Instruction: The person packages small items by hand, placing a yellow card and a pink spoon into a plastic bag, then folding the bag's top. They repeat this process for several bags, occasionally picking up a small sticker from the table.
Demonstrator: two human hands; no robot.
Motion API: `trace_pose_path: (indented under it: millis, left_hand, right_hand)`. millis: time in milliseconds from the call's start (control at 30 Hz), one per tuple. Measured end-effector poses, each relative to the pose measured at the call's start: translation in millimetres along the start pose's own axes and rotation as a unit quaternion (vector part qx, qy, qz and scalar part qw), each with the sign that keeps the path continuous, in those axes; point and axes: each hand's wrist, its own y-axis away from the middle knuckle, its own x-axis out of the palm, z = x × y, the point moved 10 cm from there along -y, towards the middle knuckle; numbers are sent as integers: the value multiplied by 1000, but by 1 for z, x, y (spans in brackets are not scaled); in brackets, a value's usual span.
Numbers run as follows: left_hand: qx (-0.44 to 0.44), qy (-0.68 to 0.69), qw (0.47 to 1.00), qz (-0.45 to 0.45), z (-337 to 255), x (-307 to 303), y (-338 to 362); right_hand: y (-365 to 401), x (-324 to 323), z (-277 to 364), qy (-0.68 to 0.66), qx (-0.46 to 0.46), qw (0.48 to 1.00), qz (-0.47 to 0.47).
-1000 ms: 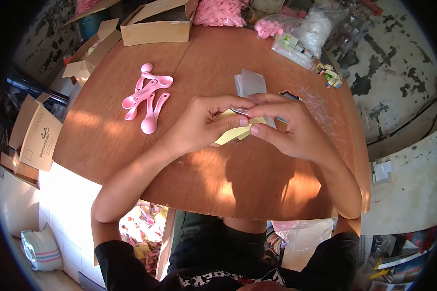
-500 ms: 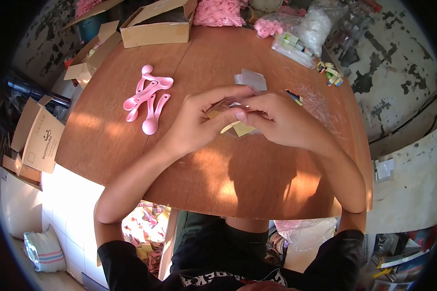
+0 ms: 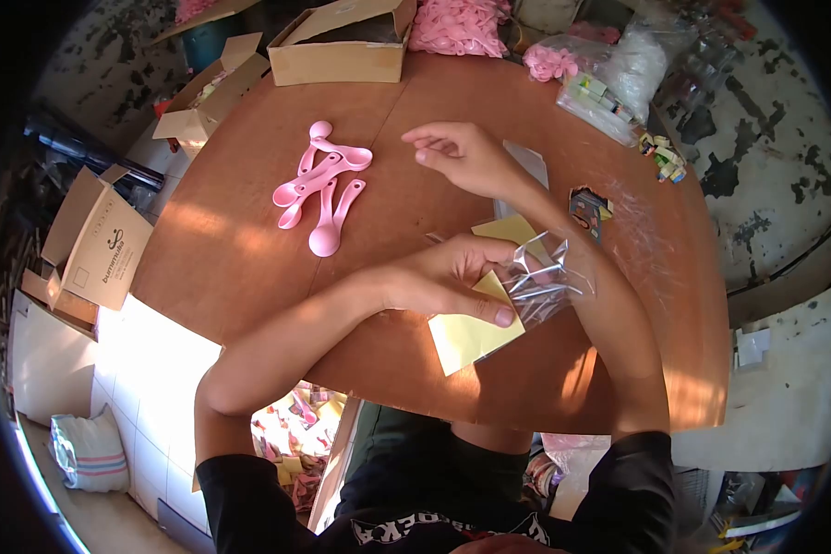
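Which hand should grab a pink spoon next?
Probably right: the right hand is open, empty and stretched toward the spoons; the left hand is busy holding the yellow card and bag.

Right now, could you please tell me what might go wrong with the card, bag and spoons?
1. The left hand holds the yellow card and clear bag in a one-handed grip; either could slip, or the bag could crumple.
2. The pink spoons lie overlapped, so the open right hand near them might drag several.
3. The right forearm passes close by the bag and may brush it.
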Motion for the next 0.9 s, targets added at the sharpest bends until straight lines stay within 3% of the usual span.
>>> trace_pose_path:
  millis: [67, 133, 167, 267, 300, 367, 500, 667, 800, 900]
  left_hand:
    - [-31, 3, 999, 42, 11, 7, 2]
    - [-53, 21, 997, 61, 13, 9, 5]
    - [-71, 35, 994, 71, 12, 11, 7]
    - [-62, 17, 994, 87, 13, 11, 6]
    - [-63, 16, 994, 84, 16, 10, 6]
    - [-65, 10, 993, 99, 20, 12, 6]
    - [-57, 14, 992, 110, 18, 15, 4]
    - [-45, 7, 997, 60, 18, 7, 2]
    - [-86, -1, 993, 75, 25, 10, 2]
    - [-86, 9, 995, 52, 27, 7, 3]
  right_hand:
    - [-23, 31, 6, 4, -24, 1000, 8]
    - [-43, 53, 32, 1, -144, 989, 18]
    - [-52, 60, 32, -3, -147, 989, 17]
    - [-78, 95, 7, 134, -116, 980, 86]
    - [-79, 95, 11, 131, -117, 981, 87]
    - [-81, 79, 2, 146, 7, 988, 47]
    - [-81, 61, -6, 161, 27, 986, 19]
    - [-67, 40, -16, 233, 83, 968, 35]
    - [-55, 29, -33, 250, 85, 964, 26]
    - [-35, -7, -48, 166, 147, 974, -48]
